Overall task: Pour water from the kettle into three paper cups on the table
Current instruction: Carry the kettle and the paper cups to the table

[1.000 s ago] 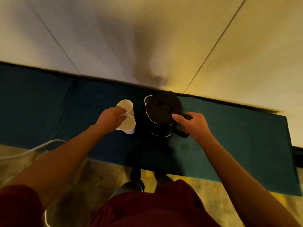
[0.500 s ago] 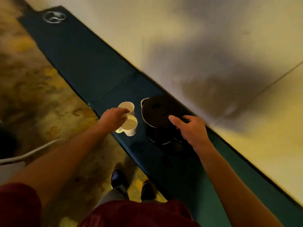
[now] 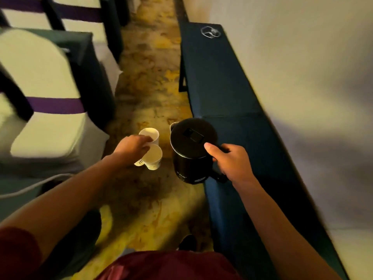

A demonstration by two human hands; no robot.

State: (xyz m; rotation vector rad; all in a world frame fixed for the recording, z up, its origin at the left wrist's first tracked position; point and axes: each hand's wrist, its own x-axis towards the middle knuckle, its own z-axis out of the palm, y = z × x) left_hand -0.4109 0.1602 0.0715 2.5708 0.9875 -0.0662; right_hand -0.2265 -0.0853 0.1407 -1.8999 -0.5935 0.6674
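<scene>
Two hands are busy, each carrying something above the patterned carpet (image 3: pixel 153 93) beside the long dark blue table (image 3: pixel 232 102). The left hand (image 3: pixel 130 147) has its grip closed on the paper cups (image 3: pixel 151 156): the fingers curl over the rims and pinch them together. Two open white mouths show plainly, one farther away and one nearer, touching each other; a bit of white with dark print peeks out just under the hand, and I cannot tell whether that belongs to a third cup. The cups are in the air over the carpet, off the table's left edge.

The right hand (image 3: pixel 232 160) has its grip wrapped round the handle of the black kettle (image 3: pixel 191 150), thumb laid along the top near the lid's rim. The kettle is upright with its lid shut and its pale spout facing away, toward the upper left. It overlaps the table's near edge in the head view; whether its base rests there or hangs clear cannot be told.

Far along the table, near its end by the wall, lies a small clear wrapper or ring-shaped object (image 3: pixel 211 33), too blurred to name. To the left stand chairs with white covers (image 3: pixel 42 102) and purple sashes. Dark red clothing fills the bottom of the view.
</scene>
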